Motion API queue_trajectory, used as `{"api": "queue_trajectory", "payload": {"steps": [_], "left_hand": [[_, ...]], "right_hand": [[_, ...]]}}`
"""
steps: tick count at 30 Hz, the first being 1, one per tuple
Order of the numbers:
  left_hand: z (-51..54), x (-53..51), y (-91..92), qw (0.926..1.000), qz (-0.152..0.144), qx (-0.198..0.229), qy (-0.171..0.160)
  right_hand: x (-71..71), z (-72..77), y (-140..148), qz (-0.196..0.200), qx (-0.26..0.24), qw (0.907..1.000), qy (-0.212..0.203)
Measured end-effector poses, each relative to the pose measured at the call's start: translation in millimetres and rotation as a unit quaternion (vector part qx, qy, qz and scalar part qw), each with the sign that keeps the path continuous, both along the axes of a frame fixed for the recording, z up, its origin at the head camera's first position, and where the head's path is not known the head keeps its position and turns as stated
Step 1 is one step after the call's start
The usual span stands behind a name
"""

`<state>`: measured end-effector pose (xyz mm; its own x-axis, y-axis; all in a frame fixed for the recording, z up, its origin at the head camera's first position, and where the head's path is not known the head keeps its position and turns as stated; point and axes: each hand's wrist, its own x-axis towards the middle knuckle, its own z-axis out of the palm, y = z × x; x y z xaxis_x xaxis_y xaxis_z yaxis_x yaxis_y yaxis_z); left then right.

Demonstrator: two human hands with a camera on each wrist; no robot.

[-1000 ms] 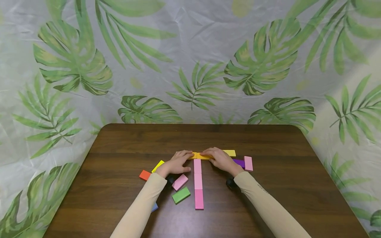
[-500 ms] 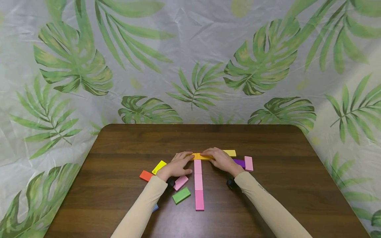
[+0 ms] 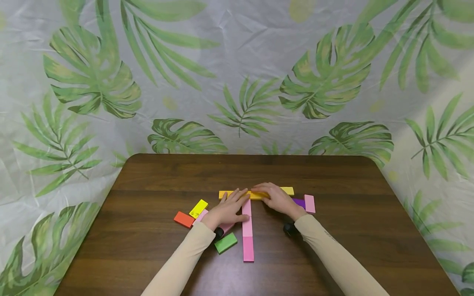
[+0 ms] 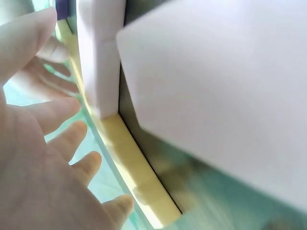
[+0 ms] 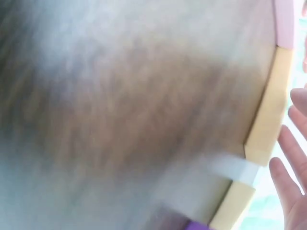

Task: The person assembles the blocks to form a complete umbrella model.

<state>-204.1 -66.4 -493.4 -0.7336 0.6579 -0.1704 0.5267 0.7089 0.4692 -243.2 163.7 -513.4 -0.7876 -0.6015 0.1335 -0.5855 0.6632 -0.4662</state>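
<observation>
left hand [image 3: 227,210] splayed, right hand [image 3: 277,200] angled inward, both at orange row [image 3: 224,195]

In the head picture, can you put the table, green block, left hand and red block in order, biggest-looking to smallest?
1. Table
2. Left hand
3. Green block and red block: too alike to rank

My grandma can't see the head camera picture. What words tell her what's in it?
A person's left hand and right hand are over a T shape of blocks: an orange row across the top, a pink column below. More colorful blocks lie nearby on the brown table, in front of a leaf-patterned sheet.
</observation>
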Motion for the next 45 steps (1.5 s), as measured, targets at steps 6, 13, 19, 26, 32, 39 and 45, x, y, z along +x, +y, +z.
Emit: {"api": "queue_trajectory", "payload": {"steps": [6, 13, 19, 26, 32, 39, 45], "left_hand": [[-3.3, 4.4, 6.8, 0.9998, 0.008, -0.016, -0.002], [-6.0, 6.8, 8.0, 0.9997, 0.014, -0.018, -0.007], [-5.8, 8.2, 7.4, 0.9996, 0.012, -0.023, 0.008], [-7.1, 8.0, 8.9, 0.9994, 0.012, -0.027, 0.016], [-6.2, 7.8, 9.7, 0.9996, 0.011, -0.024, 0.011], [-6.7, 7.8, 10.2, 0.9994, 0.013, -0.031, 0.005], [-8.3, 6.5, 10.4, 0.9994, 0.014, -0.030, 0.002]], "right_hand": [[2.4, 10.0, 19, -0.048, -0.033, 0.9981, -0.020], [7.6, 12.3, 46, -0.078, -0.033, 0.9963, -0.013], [11.3, 10.5, 59, -0.085, -0.012, 0.9961, -0.020], [10.0, 6.4, 63, -0.100, 0.007, 0.9947, -0.021], [7.3, 4.2, 64, -0.101, 0.015, 0.9947, -0.016], [4.5, 4.9, 62, -0.111, 0.022, 0.9934, -0.020], [-0.1, 4.6, 57, -0.124, 0.020, 0.9919, -0.015]]}}
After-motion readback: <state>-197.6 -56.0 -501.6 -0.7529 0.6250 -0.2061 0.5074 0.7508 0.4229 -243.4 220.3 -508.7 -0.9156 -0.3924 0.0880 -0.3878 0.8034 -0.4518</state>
